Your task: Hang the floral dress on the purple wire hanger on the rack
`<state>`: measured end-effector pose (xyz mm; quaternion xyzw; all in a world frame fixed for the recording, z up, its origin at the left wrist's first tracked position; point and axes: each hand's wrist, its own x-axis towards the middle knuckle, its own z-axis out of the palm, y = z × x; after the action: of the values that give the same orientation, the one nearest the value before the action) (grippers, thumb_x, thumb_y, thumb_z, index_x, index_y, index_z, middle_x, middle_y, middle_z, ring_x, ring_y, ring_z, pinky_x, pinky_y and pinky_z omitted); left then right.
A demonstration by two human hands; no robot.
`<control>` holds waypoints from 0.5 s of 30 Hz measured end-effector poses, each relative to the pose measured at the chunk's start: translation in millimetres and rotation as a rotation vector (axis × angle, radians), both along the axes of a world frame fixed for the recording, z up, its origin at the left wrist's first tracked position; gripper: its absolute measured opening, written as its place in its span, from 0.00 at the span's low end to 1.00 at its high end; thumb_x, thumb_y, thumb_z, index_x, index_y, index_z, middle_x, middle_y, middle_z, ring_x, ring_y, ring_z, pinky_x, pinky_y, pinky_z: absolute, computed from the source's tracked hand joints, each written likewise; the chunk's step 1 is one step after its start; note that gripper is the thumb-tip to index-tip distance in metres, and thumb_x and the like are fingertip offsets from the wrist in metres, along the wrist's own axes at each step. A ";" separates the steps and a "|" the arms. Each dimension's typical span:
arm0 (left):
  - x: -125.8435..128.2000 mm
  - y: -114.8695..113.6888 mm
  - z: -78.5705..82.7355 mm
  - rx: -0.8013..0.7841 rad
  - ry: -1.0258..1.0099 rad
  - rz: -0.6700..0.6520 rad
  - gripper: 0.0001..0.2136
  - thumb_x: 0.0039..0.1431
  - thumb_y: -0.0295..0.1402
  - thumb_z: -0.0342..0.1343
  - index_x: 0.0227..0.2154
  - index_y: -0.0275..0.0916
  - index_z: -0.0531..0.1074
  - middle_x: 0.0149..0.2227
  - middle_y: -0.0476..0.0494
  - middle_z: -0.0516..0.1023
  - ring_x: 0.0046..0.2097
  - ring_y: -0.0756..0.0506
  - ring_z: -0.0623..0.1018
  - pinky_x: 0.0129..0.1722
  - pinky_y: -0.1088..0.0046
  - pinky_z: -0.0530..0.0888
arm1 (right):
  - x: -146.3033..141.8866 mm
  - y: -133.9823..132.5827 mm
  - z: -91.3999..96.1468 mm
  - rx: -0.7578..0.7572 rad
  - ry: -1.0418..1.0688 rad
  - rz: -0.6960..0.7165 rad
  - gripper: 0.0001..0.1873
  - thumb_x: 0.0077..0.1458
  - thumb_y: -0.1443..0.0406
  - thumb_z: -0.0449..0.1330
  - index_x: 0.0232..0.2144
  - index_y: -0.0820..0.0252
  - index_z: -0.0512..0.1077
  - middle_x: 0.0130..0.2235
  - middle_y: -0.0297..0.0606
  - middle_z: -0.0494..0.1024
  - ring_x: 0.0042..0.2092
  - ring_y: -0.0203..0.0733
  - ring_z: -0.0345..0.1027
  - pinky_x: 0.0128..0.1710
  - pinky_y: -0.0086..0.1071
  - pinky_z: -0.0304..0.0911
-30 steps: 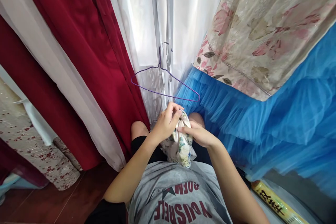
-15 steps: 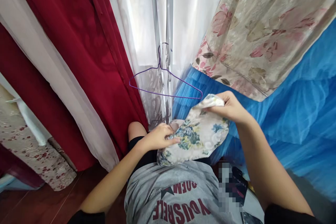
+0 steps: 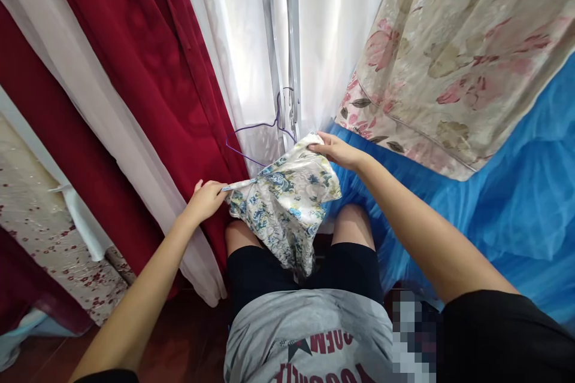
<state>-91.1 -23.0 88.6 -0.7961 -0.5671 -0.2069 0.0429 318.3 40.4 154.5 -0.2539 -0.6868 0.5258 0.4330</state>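
A white floral cloth [image 3: 287, 197], printed with blue and yellow-green flowers, hangs spread between my two hands above my lap. My left hand [image 3: 205, 200] is closed on a narrow, stretched end of its upper edge. At the opposite upper corner, my right hand [image 3: 338, 149] pinches the fabric between thumb and fingers. Behind the cloth hangs a purple wire hanger [image 3: 254, 126], its right part hidden by the fabric. Whether the cloth is a garment, I cannot tell.
Red curtains [image 3: 148, 66] and sheer pale fabric hang on the left. White curtain fabric [image 3: 332, 30] and a grey metal stand [image 3: 294, 42] are ahead. At right hang a beige floral fabric [image 3: 449, 66] and blue ruffled tulle [image 3: 507, 221].
My hands have moved apart, the left one outward and the right one inward and up. The cloth, bunched before, now hangs spread and covers part of the hanger.
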 end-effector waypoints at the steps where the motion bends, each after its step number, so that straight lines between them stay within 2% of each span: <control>1: -5.4 10.0 -0.5 -0.033 -0.013 0.002 0.18 0.67 0.40 0.44 0.37 0.43 0.80 0.42 0.39 0.84 0.49 0.35 0.79 0.62 0.47 0.63 | -1.0 -2.0 -1.4 -0.014 -0.010 0.024 0.23 0.44 0.55 0.76 0.41 0.56 0.78 0.39 0.34 0.83 0.37 0.39 0.76 0.36 0.29 0.70; 3: -8.8 28.9 -1.6 -0.066 -0.065 -0.033 0.18 0.66 0.39 0.42 0.36 0.41 0.78 0.39 0.39 0.83 0.43 0.37 0.80 0.53 0.58 0.72 | -1.9 -5.2 -5.2 -0.032 -0.059 0.024 0.22 0.46 0.53 0.75 0.39 0.59 0.79 0.37 0.36 0.84 0.34 0.39 0.75 0.34 0.28 0.69; 5: -4.5 44.2 -2.1 -0.057 -0.132 -0.078 0.17 0.65 0.38 0.42 0.37 0.40 0.77 0.39 0.39 0.83 0.42 0.38 0.79 0.48 0.62 0.73 | -3.1 -6.5 -9.5 -0.039 -0.113 -0.029 0.21 0.47 0.51 0.74 0.34 0.61 0.79 0.33 0.37 0.83 0.32 0.39 0.74 0.32 0.29 0.68; 8: 7.4 57.0 -2.2 -0.035 -0.196 -0.079 0.17 0.65 0.37 0.42 0.37 0.40 0.76 0.40 0.39 0.82 0.43 0.38 0.79 0.48 0.63 0.72 | -5.0 -7.5 -14.6 -0.071 -0.145 -0.084 0.19 0.48 0.51 0.73 0.31 0.62 0.80 0.31 0.37 0.83 0.30 0.39 0.74 0.31 0.29 0.68; 12: 20.9 57.5 -2.5 -0.023 -0.209 -0.046 0.16 0.64 0.33 0.42 0.41 0.40 0.76 0.46 0.39 0.82 0.49 0.38 0.78 0.52 0.63 0.71 | -1.5 -13.6 -12.9 -0.125 -0.069 -0.128 0.14 0.49 0.55 0.72 0.28 0.62 0.81 0.30 0.37 0.84 0.29 0.39 0.74 0.31 0.29 0.68; 15: 28.6 56.9 -0.5 -0.016 -0.166 0.107 0.16 0.65 0.32 0.42 0.42 0.41 0.76 0.48 0.37 0.81 0.52 0.35 0.77 0.53 0.59 0.71 | 3.1 -21.0 -5.6 -0.204 0.004 -0.153 0.10 0.49 0.60 0.71 0.29 0.62 0.82 0.30 0.38 0.84 0.30 0.40 0.75 0.31 0.30 0.70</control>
<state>-62.5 33.9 88.2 -0.7452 -0.6119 -0.2652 0.0003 321.4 19.4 148.9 -0.3473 -0.6075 0.5589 0.4449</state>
